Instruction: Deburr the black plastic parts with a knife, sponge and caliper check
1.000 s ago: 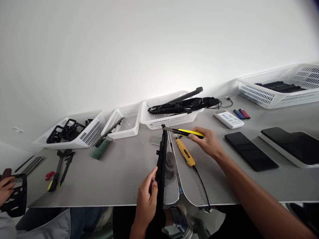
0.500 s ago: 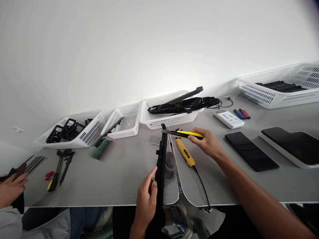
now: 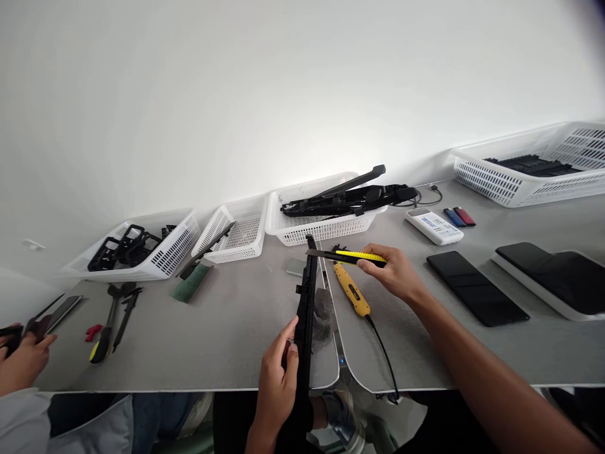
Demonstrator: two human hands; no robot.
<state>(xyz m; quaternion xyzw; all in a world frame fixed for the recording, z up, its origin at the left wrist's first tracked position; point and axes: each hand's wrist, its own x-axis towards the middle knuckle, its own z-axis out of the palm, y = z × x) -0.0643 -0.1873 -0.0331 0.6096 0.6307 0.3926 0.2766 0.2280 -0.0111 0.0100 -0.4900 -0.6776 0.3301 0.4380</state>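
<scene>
A long, narrow black plastic part [image 3: 307,296] stands tilted over the table's front edge, its lower end down near my lap. My left hand [image 3: 280,372] grips it around the lower half, thumb and fingers closed on it. In my right hand [image 3: 390,270] is a yellow and black utility knife [image 3: 362,256], held with its blade pointing left. The blade lies across the upper end of the black part; whether it touches cannot be made out. Just below the knife a yellow corded power tool [image 3: 352,290] rests on the table.
White baskets with black parts stand along the wall, the middle basket [image 3: 321,234] nearest. On the right lie a phone [image 3: 477,288], a white power bank [image 3: 433,226] and two lighters [image 3: 458,217]. A green sheet [image 3: 193,284] lies left. At far left, a co-worker's hands [image 3: 26,362] hold a dark piece.
My hands, the black part and the knife look almost still; the blade sits very slightly lower. At far left the co-worker's hands have shifted with their piece.
</scene>
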